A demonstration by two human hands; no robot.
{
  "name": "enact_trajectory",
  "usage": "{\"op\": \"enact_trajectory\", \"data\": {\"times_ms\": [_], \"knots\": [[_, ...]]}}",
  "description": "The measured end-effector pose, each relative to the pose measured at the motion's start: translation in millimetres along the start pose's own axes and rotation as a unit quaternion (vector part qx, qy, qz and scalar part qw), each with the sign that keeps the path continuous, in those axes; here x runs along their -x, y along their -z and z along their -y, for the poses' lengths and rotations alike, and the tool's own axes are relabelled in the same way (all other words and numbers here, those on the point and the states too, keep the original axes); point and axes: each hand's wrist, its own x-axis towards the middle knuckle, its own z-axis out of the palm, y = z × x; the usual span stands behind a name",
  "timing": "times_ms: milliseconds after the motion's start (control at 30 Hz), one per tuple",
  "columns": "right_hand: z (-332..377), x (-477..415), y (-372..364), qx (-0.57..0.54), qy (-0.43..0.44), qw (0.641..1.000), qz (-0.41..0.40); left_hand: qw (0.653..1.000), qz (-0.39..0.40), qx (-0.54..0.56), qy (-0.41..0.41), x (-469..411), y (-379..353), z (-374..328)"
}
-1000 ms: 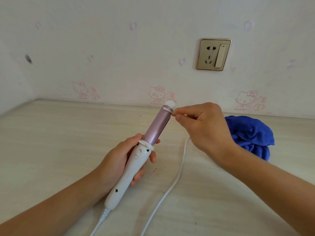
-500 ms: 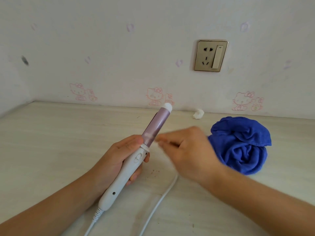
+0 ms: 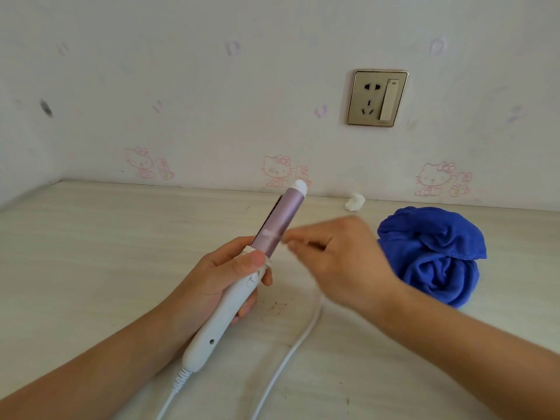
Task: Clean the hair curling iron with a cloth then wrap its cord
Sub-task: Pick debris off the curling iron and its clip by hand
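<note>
My left hand (image 3: 212, 280) grips the white handle of the curling iron (image 3: 230, 298), which tilts up and away; its pink barrel (image 3: 280, 221) ends in a white tip. My right hand (image 3: 342, 262) hovers just right of the barrel's lower part, blurred, fingertips pinched together; I cannot tell whether anything is between them. The white cord (image 3: 291, 356) leaves the handle's bottom and loops over the table under my right forearm. A crumpled blue cloth (image 3: 436, 256) lies on the table to the right of my right hand.
A small white wad (image 3: 354, 202) rests by the wall behind the cloth. A wall socket with a switch (image 3: 377, 98) sits above it. Dark crumbs (image 3: 274, 306) dot the light wooden table (image 3: 91, 253). The wall closes off the table's far side.
My right hand has come down from the barrel's white tip to its lower part. The white wad by the wall, hidden at first, has come into view.
</note>
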Motion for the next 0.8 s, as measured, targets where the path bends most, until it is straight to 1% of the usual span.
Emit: {"op": "enact_trajectory", "data": {"times_ms": [67,133,200,300,333,367,467,500,567,667,700,733,800], "knots": [[-17.0,-16.3,16.1,-0.023,-0.054,0.996,-0.067,1.0,0.003,-0.01,0.003,0.7,-1.9,-0.7],[-25.5,-21.2,24.5,-0.062,-0.085,0.99,-0.09,1.0,-0.003,-0.018,0.007,1.9,-4.1,-0.9],[-16.8,-11.2,13.4,-0.049,-0.061,0.995,-0.069,1.0,-0.01,-0.018,0.009,3.3,-5.1,-0.5],[6.0,11.3,-8.9,-0.011,0.016,1.0,0.016,1.0,-0.019,0.014,0.005,4.1,-4.0,0.1],[6.7,10.1,-8.5,-0.006,0.021,0.999,0.031,1.0,-0.019,0.019,0.006,3.5,-3.3,0.1],[3.5,4.7,-4.9,-0.009,0.01,1.0,0.023,1.0,-0.017,0.02,0.009,2.9,-2.9,0.1],[-18.9,-16.1,16.9,-0.057,-0.063,0.994,-0.066,1.0,0.0,0.01,0.017,2.3,-2.9,0.0],[-23.0,-18.9,22.0,-0.074,-0.078,0.991,-0.078,1.0,0.004,0.006,0.017,2.3,-3.0,0.4],[-20.4,-14.5,17.2,-0.065,-0.068,0.994,-0.063,1.0,-0.001,0.006,0.016,2.4,-3.0,0.9],[1.3,8.7,-8.8,-0.027,0.008,0.999,0.014,1.0,-0.019,0.009,0.014,2.8,-2.5,1.4],[4.1,10.9,-11.4,-0.019,0.02,0.999,0.033,1.0,-0.021,0.008,0.013,2.9,-2.4,1.3],[2.6,7.1,-8.8,-0.022,0.012,0.999,0.028,1.0,-0.022,0.007,0.014,2.9,-2.5,1.3],[-12.6,-8.4,4.3,-0.046,-0.031,0.998,-0.031,1.0,-0.018,0.01,0.019,2.9,-2.8,0.8]]}}
